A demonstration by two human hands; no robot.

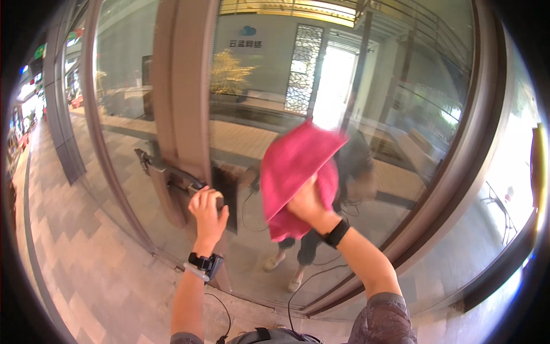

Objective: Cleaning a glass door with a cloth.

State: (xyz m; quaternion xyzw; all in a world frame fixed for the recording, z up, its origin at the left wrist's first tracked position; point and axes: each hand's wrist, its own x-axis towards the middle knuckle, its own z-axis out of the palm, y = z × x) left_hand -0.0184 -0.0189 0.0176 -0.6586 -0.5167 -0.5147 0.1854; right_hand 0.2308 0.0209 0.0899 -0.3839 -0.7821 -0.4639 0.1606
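With its fingers wrapped round the end of a dark door handle [179, 176], my left hand [207, 212] stays at the left side of the glass door [395, 189]. My right hand [309, 202] is raised in front of the pane and holds a pink cloth [292, 166]. The cloth is spread over the hand and hides most of its fingers. It lies at or very near the glass; I cannot tell whether all of it touches. My reflection shows faintly in the pane behind it.
A brown metal frame post [184, 80] stands left of the pane, and a curved-looking frame [487, 114] bounds it on the right. Paved floor [86, 246] stretches to the left. Thin black cables [309, 278] hang near my body. Through the glass a yellow plant [229, 74] shows.
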